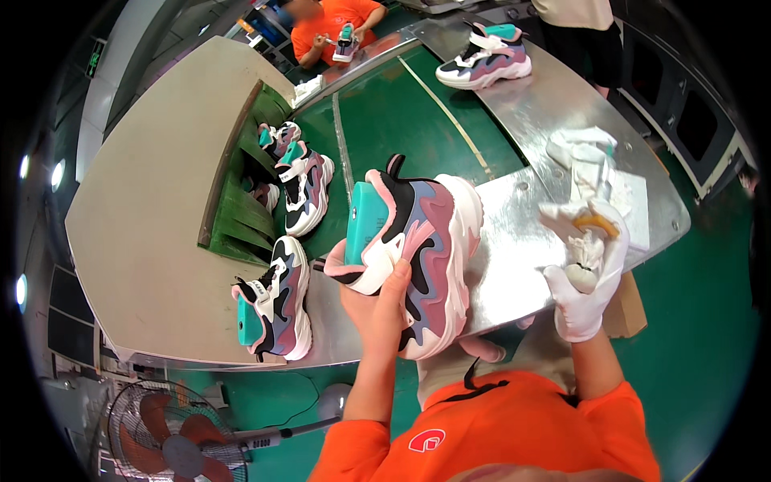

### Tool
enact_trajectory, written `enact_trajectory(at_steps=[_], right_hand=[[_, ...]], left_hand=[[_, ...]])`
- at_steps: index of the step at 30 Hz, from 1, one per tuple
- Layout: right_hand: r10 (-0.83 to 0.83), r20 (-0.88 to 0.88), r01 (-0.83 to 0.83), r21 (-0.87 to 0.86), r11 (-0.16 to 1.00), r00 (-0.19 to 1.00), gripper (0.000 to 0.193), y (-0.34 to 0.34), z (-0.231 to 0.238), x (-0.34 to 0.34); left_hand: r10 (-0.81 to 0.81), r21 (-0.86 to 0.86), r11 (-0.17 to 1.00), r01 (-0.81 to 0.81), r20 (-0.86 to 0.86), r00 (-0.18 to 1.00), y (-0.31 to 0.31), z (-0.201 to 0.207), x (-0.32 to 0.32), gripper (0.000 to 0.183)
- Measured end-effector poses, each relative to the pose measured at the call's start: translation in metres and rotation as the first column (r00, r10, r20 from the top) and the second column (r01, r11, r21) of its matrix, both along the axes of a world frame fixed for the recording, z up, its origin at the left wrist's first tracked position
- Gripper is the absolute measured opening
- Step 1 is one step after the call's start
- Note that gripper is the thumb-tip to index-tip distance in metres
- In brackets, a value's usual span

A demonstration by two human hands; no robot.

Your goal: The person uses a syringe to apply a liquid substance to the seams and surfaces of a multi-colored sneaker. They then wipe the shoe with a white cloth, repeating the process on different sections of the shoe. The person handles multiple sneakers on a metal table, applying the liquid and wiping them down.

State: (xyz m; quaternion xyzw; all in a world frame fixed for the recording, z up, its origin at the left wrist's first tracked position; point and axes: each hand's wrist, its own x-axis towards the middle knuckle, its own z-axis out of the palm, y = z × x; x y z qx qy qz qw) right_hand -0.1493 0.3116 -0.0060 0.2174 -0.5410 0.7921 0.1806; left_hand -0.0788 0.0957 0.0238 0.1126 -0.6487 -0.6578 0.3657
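A: What stands farthest left?
B: A fan (183, 456) at the lower left, below a broad beige panel (144, 193). Green flaps (237, 229) hang along the panel's right edge.

A: And next to those?
B: A shoe (281, 309) with a teal insert (249, 320), near the panel's lower right corner. Above it, another shoe (307, 191) lies on the green belt (377, 120), close to a smaller-looking one (279, 141).

A: Who is at the top?
B: A co-worker (331, 24) in orange, holding a shoe too.

A: Now the left hand?
B: The bare left hand (373, 317) is at the centre, closed firmly on the pink, white and purple shoe (438, 265), its thumb across the strap side. That shoe is held up, heel loop toward the top, with a teal block inside.

A: Further right?
B: One shoe (486, 63) sits on the metal table (506, 249) at the upper edge. At the right, the white-gloved right hand (580, 307) is partly curled around a white bundle (585, 249), thumb apart; I can't tell how tightly. Just above lies a white cloth (585, 153).
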Motion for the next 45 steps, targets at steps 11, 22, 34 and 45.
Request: enact_trajectory(at_steps=[11,22,34,45], right_hand=[[-0.248,0.346,0.137,0.316,0.939,0.905,0.081,0.033,-0.055,-0.033],[0.164,0.241,-0.244,0.355,0.902,0.957,0.085,-0.015,0.029,-0.074],[0.425,0.352,-0.523,0.264,0.810,0.834,0.079,-0.021,0.066,-0.050],[0.246,0.344,-0.203,-0.157,0.967,0.906,0.064,0.006,0.018,-0.080]], left_hand=[[-0.070,0.045,0.997,0.064,0.167,0.983,-0.040,0.003,-0.046,0.069],[-0.193,-0.048,0.977,0.206,0.201,0.960,-0.035,0.010,-0.023,0.071],[-0.179,-0.144,0.966,0.213,0.217,0.960,-0.028,0.027,0.022,0.080],[-0.355,0.108,0.931,0.349,0.044,0.934,-0.027,0.021,-0.008,0.065]])
